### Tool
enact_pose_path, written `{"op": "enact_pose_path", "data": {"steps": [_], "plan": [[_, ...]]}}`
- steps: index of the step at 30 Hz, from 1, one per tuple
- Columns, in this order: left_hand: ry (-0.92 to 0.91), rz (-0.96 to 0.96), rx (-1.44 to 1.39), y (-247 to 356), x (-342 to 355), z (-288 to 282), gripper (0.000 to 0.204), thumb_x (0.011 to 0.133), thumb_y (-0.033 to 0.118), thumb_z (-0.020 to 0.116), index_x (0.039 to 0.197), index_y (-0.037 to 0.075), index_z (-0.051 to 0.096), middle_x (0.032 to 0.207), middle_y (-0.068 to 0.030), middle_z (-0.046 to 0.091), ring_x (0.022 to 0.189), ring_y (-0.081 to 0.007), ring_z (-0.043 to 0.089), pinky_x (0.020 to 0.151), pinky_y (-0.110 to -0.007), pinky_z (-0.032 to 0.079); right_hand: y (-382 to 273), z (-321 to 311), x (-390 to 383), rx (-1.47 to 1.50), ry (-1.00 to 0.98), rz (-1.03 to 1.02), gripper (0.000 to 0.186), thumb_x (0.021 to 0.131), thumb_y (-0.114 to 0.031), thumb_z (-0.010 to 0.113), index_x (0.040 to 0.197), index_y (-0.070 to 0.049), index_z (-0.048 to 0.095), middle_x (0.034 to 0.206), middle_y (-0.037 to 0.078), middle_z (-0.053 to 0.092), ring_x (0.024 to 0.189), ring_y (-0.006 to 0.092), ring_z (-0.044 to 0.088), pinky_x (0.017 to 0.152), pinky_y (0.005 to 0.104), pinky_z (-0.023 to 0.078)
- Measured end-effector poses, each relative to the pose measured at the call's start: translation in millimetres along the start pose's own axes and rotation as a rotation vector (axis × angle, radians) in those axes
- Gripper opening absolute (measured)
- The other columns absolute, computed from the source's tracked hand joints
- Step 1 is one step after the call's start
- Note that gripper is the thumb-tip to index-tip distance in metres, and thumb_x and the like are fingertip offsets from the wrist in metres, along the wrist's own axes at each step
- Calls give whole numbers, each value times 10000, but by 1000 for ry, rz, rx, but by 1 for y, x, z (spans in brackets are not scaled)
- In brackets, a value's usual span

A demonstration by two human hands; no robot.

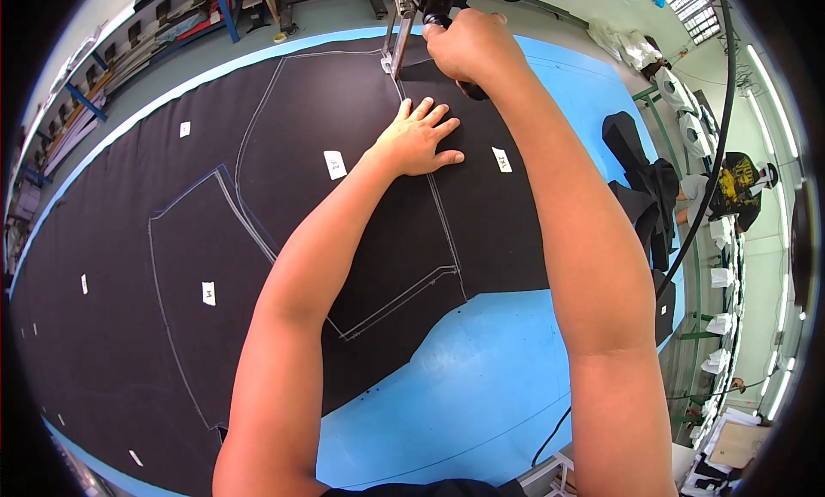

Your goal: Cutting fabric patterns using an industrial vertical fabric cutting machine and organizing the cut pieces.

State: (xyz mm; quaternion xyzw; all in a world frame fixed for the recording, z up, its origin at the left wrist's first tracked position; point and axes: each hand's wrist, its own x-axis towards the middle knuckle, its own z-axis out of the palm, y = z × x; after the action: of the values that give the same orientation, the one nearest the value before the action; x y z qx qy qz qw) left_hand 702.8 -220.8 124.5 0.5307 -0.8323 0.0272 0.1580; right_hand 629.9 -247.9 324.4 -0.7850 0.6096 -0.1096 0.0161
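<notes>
Black fabric [387, 230], marked with white chalk outlines of garment pieces, lies spread over a light blue table. My left hand [418, 139] rests flat on it with fingers spread, beside a chalk line. At the far edge of the fabric stands an electric cloth cutting machine [400, 34], its upright blade guard and foot on a chalk line just beyond my left fingertips. My right hand [473, 50] is wrapped round the machine's black handle; the back of the hand hides most of the grip. The machine's upper body is cut off by the top of the picture.
Small white paper labels [334, 164] sit on the fabric. Bare blue tabletop [490, 368] shows near me. Cut black pieces [644, 187] lie in a heap at right. A black cable [720, 144] hangs on the right. Another person [739, 187] is far right. Shelves [77, 101] stand far left.
</notes>
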Motion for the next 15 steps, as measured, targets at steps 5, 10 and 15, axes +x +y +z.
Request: {"op": "enact_pose_path", "data": {"steps": [5, 10, 15], "plan": [[-16, -6, -14, 4, 1, -1, 793, 982, 711, 435, 1531, 140, 470, 1604, -161, 396, 1528, -381, 270, 1238, -598, 191, 3, 1, 4, -26, 21, -4, 611, 986, -484, 562, 1343, 9, 620, 1482, 362, 450, 1004, 337, 744, 860, 431, 597], [-16, -12, -14, 0, -2, 0, 789, 981, 707, 441, 1529, 140, 473, 1604, -158, 397, 1529, -378, 268, 1241, -596, 190, 0, -4, -4, 76, -22, -2, 607, 984, -482, 565, 1336, 8, 625, 1482, 373, 441, 1037, 337, 734, 865, 436, 598], [54, 9, -28, 4, -1, 3, 739, 980, 657, 510, 1483, 115, 523, 1561, -158, 440, 1498, -363, 315, 1217, -608, 232, 6, -3, 2, 28, -19, -36, 603, 977, -483, 573, 1314, 13, 635, 1449, 373, 471, 965, 341, 749, 835, 435, 607]]}}
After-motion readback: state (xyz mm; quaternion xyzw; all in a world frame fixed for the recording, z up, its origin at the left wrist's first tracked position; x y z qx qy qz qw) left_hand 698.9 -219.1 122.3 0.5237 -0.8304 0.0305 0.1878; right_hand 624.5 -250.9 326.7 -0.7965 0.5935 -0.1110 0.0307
